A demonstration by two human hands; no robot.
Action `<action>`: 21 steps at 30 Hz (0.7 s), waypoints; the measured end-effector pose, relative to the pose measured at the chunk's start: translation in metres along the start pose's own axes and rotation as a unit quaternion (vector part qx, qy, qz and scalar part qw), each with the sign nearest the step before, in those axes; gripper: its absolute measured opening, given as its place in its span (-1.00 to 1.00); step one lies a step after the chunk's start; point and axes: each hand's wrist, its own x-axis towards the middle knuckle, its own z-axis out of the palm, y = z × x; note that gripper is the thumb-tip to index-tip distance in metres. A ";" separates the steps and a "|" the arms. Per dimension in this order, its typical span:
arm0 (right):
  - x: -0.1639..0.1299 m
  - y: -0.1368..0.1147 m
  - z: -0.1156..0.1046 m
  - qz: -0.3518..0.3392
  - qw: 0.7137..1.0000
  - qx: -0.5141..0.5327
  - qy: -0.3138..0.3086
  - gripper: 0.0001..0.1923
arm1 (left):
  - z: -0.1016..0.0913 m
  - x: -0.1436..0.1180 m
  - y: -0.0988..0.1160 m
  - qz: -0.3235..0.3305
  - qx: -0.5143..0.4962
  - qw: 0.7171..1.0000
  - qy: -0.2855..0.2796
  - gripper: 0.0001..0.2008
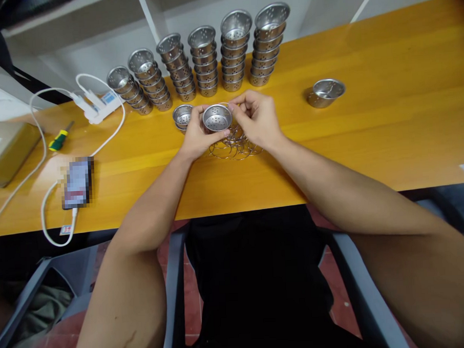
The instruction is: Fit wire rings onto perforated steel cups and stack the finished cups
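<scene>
My left hand (196,135) grips a small perforated steel cup (216,117) by its left side, just above the orange table (367,111). My right hand (255,117) pinches the cup's right rim, fingers closed around it and what looks like a thin wire ring. A loose pile of wire rings (236,145) lies on the table under both hands. Another small perforated cup (183,116) sits just left of the held one.
Several stacks of perforated steel cups (206,59) line the table's far edge. A single steel cup (326,92) lies at the right. At the left are a power strip (98,104) with white cables, a screwdriver (60,137), a phone (77,182) and a cardboard box (6,150).
</scene>
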 end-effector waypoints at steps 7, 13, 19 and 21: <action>0.000 0.000 -0.003 0.004 0.999 -0.008 -0.033 -0.41 | 0.002 0.005 0.006 0.009 -0.001 0.999 -0.040 0.22; -0.004 0.008 0.006 -0.021 0.999 0.040 -0.028 -0.47 | 0.002 0.001 0.009 -0.011 -0.025 0.999 -0.040 0.24; 0.011 0.045 0.011 -0.087 0.980 0.178 0.031 -0.47 | 0.000 0.003 0.008 -0.014 -0.046 0.999 -0.014 0.25; 0.014 0.052 0.009 -0.093 0.976 0.197 0.025 -0.49 | 0.000 0.002 0.011 -0.014 -0.062 0.998 -0.011 0.27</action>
